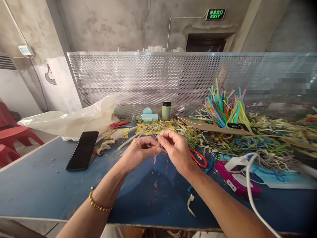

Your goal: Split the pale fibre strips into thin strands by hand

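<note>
Thin pale fibrous strip (pixel 155 158) sits between the closely pinched fingertips of left hand (pixel 142 150) and right hand (pixel 174 147).

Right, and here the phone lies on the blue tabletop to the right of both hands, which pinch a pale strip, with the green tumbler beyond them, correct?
No, the head view shows the phone to the left of both the left hand and the right hand. It does lie on the blue tabletop, the hands pinch a pale strip, and the green tumbler stands beyond them.
</note>
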